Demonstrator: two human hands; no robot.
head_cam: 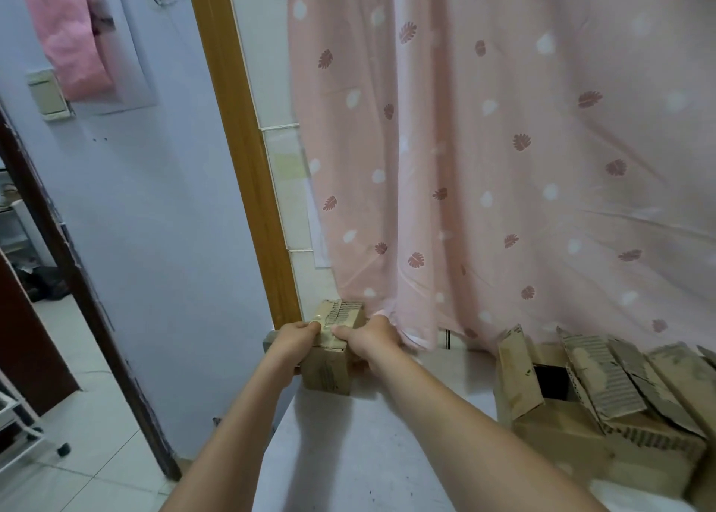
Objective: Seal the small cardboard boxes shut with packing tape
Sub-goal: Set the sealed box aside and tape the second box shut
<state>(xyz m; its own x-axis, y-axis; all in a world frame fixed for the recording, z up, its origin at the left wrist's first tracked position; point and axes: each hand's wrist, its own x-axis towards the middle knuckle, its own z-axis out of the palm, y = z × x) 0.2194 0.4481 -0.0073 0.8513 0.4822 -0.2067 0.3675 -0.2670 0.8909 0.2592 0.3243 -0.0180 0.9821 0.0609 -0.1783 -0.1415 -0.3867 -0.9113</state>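
A small cardboard box (pixel 327 370) stands at the far left corner of the white table (pixel 368 453), its top shiny with clear tape. My left hand (pixel 296 339) grips its left top edge, fingers curled over the taped top. My right hand (pixel 372 341) grips the right side, thumb pressing on the taped top. A second small taped box (pixel 345 312) sits right behind it against the curtain. No tape roll is in view.
Several cardboard boxes with raised, torn flaps (pixel 604 407) crowd the table's right side. A pink leaf-print curtain (pixel 503 163) hangs behind the table. A wooden door frame (pixel 248 155) and lilac wall stand left, where the tiled floor (pixel 77 473) drops away past the table's edge.
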